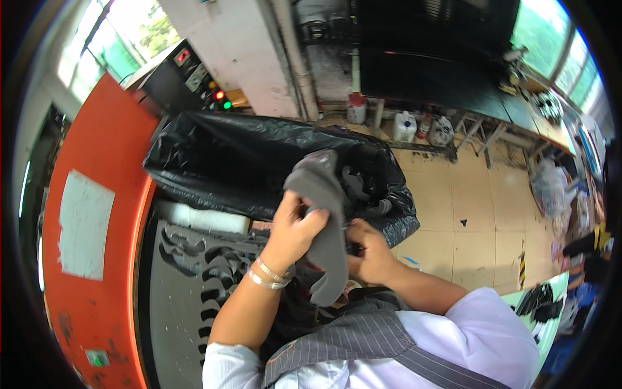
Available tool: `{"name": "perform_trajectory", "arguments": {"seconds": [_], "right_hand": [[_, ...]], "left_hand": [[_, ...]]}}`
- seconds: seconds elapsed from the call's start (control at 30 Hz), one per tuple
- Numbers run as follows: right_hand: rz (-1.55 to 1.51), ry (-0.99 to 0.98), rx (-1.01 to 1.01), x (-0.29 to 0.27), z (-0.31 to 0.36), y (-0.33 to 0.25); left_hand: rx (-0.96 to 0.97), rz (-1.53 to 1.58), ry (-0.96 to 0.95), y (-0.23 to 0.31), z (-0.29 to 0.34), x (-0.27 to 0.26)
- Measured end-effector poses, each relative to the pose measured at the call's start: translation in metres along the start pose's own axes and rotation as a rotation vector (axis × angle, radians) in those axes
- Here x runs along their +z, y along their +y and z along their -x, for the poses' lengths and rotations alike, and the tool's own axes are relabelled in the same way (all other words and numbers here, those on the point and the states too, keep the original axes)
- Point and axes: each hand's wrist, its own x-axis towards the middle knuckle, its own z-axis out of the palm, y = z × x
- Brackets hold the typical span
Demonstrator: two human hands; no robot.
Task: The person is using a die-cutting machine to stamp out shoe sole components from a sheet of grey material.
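My left hand [298, 228], with bracelets at its wrist, is closed round grey insole-shaped foam pieces [332, 236]. They stand tilted in front of me, and their upper ends look layered like a small stack. To their right, my right hand [370, 254] has its fingers curled in at the edge of the foam. What its fingertips grip is hidden. Behind both hands lies a large black plastic bag [217, 155] with its mouth wide open. Inside its right part are grey foam scraps [356, 185].
At the left, an orange machine panel [97, 194] borders a dark bed [175, 311] with several curved grey foam cutouts [217, 266]. A control box with lit buttons [220, 96] stands behind. Far right are a black table [434, 81] and white jugs [405, 126] on the floor.
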Motion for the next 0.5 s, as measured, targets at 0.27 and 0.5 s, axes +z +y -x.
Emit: {"name": "perform_trajectory", "arguments": {"seconds": [0.27, 0.5], "right_hand": [[0.109, 0.117, -0.018, -0.009, -0.005, 0.007], [-0.459, 0.307, 0.242, -0.014, -0.030, 0.002]], "left_hand": [[-0.176, 0.010, 0.005, -0.007, -0.011, -0.005], [0.041, -0.082, 0.362, -0.019, -0.022, -0.068]]}}
